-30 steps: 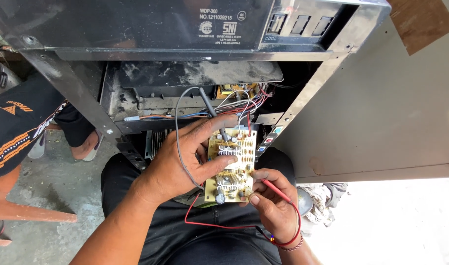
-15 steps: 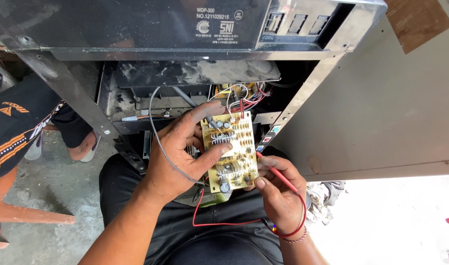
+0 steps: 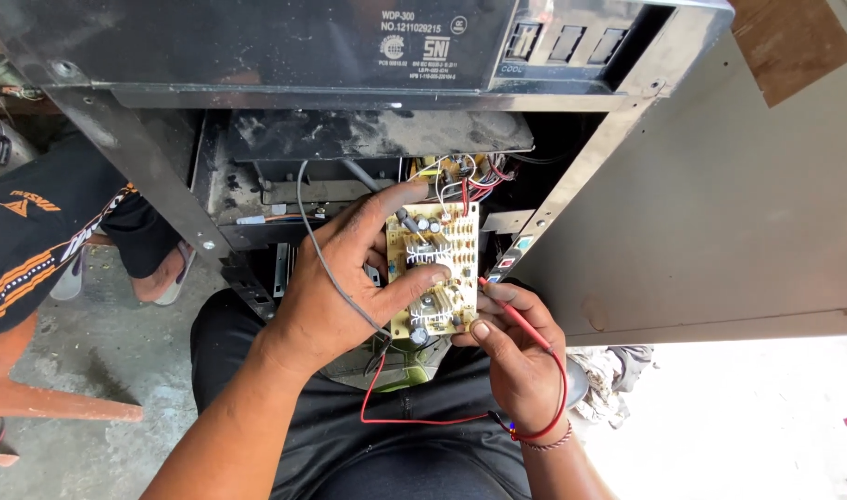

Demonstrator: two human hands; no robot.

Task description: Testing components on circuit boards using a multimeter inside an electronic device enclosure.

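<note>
Nearest, the right hand (image 3: 511, 356) is closed around a red test probe (image 3: 521, 319), its tip at the lower right edge of a tan circuit board (image 3: 435, 268), while the red lead (image 3: 414, 417) loops across the dark trousers (image 3: 368, 454). Just beyond, the left hand (image 3: 345, 287) grips the board, thumb pressed on its face, fingers curled round its left and top edges, a grey wire (image 3: 314, 245) crossing its back. Farther off, coloured wires (image 3: 474, 176) run from the board into the open cabinet (image 3: 368, 139) of a black appliance. At far left sits another person's leg (image 3: 44, 241).
</note>
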